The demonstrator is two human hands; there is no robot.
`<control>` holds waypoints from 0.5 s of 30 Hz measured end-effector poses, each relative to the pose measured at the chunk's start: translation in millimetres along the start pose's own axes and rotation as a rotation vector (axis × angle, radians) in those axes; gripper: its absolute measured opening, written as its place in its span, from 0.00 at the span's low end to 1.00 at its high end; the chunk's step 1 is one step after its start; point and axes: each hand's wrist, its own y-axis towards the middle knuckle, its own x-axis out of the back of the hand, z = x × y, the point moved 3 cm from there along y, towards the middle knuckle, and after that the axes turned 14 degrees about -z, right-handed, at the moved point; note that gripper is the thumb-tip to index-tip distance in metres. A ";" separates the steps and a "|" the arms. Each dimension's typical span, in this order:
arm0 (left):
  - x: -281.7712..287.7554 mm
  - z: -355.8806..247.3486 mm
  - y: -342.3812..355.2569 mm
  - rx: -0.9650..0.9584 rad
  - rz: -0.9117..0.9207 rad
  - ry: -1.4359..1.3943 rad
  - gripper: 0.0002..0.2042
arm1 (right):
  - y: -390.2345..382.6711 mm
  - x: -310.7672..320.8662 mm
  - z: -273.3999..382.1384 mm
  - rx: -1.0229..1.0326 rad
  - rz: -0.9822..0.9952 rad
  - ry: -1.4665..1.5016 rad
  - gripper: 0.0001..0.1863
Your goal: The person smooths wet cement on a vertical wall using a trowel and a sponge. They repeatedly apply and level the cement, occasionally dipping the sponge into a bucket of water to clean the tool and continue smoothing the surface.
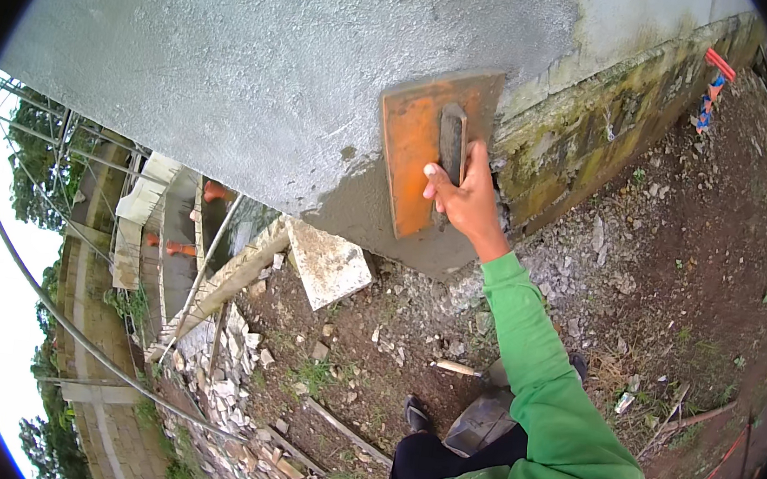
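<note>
My right hand [466, 201] grips the dark handle [451, 144] of an orange rectangular float [410, 167], pressed flat against a grey plastered wall [262, 58]. Damp, darker mortar surrounds the float along the wall's lower edge. Below that plaster, to the right, runs a mossy, rough block base [622, 106]. My left hand is out of view. A tool with a pale wooden handle [454, 367] lies below my right arm, beside a dark grey object [476, 422] near my feet.
A pale slab [320, 261] and wooden beams [240, 271] stand at the wall's corner. Rubble [229, 373] and loose planks [350, 428] cover the dirt ground. Bent metal rods and wires [50, 298] cross the left side. Red and blue items [712, 92] are at the base's far right.
</note>
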 end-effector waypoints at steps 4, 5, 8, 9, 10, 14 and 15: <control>-1.7 14.6 0.0 0.040 -0.003 -0.002 0.39 | 8.7 -17.6 38.9 0.053 -0.055 0.168 0.18; 2.5 24.2 -4.4 0.062 -0.006 0.005 0.39 | -5.4 -17.3 6.1 0.017 -0.037 0.163 0.18; -18.4 3.2 -1.5 0.041 0.031 -0.001 0.40 | -55.7 34.1 -150.9 -0.127 -0.084 -0.096 0.18; -21.6 0.2 2.0 0.036 0.040 0.004 0.40 | -63.2 68.9 -197.5 -0.139 -0.111 -0.284 0.18; -12.1 18.4 0.2 0.064 0.026 0.003 0.40 | -66.7 73.5 -202.3 -0.072 -0.099 -0.348 0.18; -3.3 78.4 -7.0 0.175 0.015 -0.038 0.41 | -10.7 67.2 -110.7 0.262 -0.136 -0.440 0.17; -2.9 96.3 -9.9 0.215 0.018 -0.057 0.41 | -1.4 49.4 -70.0 0.221 -0.131 -0.307 0.17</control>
